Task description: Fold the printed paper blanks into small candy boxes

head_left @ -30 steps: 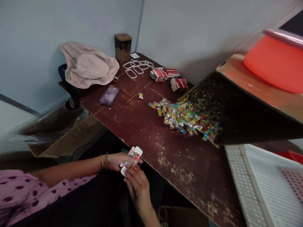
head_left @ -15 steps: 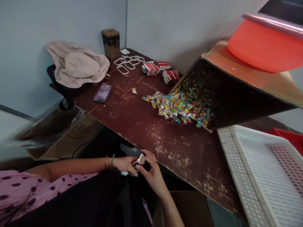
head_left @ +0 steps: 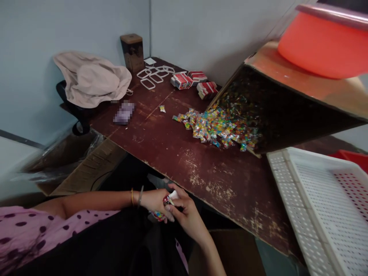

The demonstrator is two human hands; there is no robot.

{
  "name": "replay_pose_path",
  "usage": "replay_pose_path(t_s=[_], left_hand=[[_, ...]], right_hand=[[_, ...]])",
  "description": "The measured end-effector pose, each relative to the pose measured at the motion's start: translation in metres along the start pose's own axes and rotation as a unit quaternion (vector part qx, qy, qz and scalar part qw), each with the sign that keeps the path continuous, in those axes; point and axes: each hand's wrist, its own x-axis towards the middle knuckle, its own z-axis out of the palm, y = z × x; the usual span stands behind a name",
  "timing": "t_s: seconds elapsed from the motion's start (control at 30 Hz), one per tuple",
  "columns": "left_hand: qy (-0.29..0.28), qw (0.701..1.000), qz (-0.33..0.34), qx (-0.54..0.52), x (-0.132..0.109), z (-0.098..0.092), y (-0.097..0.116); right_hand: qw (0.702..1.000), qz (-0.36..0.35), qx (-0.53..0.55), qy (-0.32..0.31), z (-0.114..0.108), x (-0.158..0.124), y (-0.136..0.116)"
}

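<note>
Small box (head_left: 170,198) is gripped between both hands, below the near edge of the desk (head_left: 178,161), over the lap. Left hand (head_left: 153,200) is closed around it from the left, with a colourful packet (head_left: 158,216) showing under the fingers. Right hand (head_left: 188,217) is closed on it from the right, fingertips on its white end. Whether the box is open cannot be told.

On the desk, a pile of candy packets (head_left: 218,126) is spilled from a tipped cardboard carton (head_left: 287,115), with an orange basin (head_left: 324,46) on top of it. A white perforated tray (head_left: 322,199) is set at the right. Red-and-white boxes (head_left: 189,79), white frames (head_left: 155,74) and a brown canister (head_left: 132,51) are seen at the far end, with a beige cloth (head_left: 92,78) to the left.
</note>
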Motion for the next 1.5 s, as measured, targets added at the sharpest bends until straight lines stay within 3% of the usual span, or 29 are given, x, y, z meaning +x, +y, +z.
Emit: replay_pose_path(t_s=[0.13, 0.2, 0.3, 0.33, 0.37, 0.5, 0.67, 0.77, 0.83, 0.9, 1.0, 1.1, 1.33, 1.4, 1.5], left_hand=[[0.109, 0.989, 0.022, 0.092, 0.001, -0.002, -0.013], [0.069, 0.994, 0.01, 0.079, -0.001, -0.006, -0.019], [-0.074, 0.996, -0.022, 0.037, -0.004, -0.011, -0.025], [-0.092, 0.995, -0.028, 0.029, -0.004, -0.011, -0.025], [-0.077, 0.996, -0.028, 0.028, -0.003, -0.011, -0.026], [0.081, 0.995, 0.021, 0.05, 0.004, -0.005, -0.026], [0.016, 1.0, 0.019, -0.014, -0.003, -0.009, -0.025], [0.066, 0.995, 0.078, -0.013, -0.014, -0.012, -0.023], [0.091, 0.989, 0.116, 0.001, -0.018, -0.011, -0.021], [0.106, 0.985, 0.135, 0.003, -0.019, -0.008, -0.02], [0.116, 0.984, 0.137, 0.004, -0.018, -0.004, -0.021], [0.112, 0.985, 0.129, 0.021, -0.017, -0.001, -0.023], [0.093, 0.987, 0.077, 0.107, -0.019, 0.001, -0.019], [0.105, 0.987, 0.072, 0.094, -0.019, 0.003, -0.014], [0.119, 0.991, 0.056, -0.026, -0.015, 0.009, -0.009]], right_hand=[[0.997, 0.01, 0.018, 0.074, 0.01, 0.0, 0.002], [0.996, 0.017, 0.043, 0.08, 0.017, -0.002, 0.004], [0.996, 0.028, 0.082, 0.034, 0.018, -0.005, 0.003], [0.996, 0.031, 0.086, 0.023, 0.016, -0.006, 0.002], [0.996, 0.033, 0.083, 0.02, 0.013, -0.006, 0.002], [0.997, 0.034, 0.058, 0.031, 0.001, -0.006, 0.003], [0.995, 0.071, 0.061, 0.022, -0.011, -0.012, 0.008], [0.992, 0.08, 0.091, -0.016, -0.008, -0.017, 0.009], [0.985, 0.088, 0.146, -0.01, 0.002, -0.02, 0.012], [0.965, 0.108, 0.228, 0.075, 0.018, -0.023, 0.017], [0.897, 0.145, 0.327, 0.258, 0.048, -0.03, 0.027], [0.866, 0.161, 0.317, 0.351, 0.071, -0.04, 0.034], [0.88, 0.17, 0.264, 0.357, 0.079, -0.056, 0.026], [0.861, 0.191, 0.315, 0.352, 0.076, -0.055, 0.022], [0.797, 0.236, 0.461, 0.311, 0.065, -0.048, 0.018]])
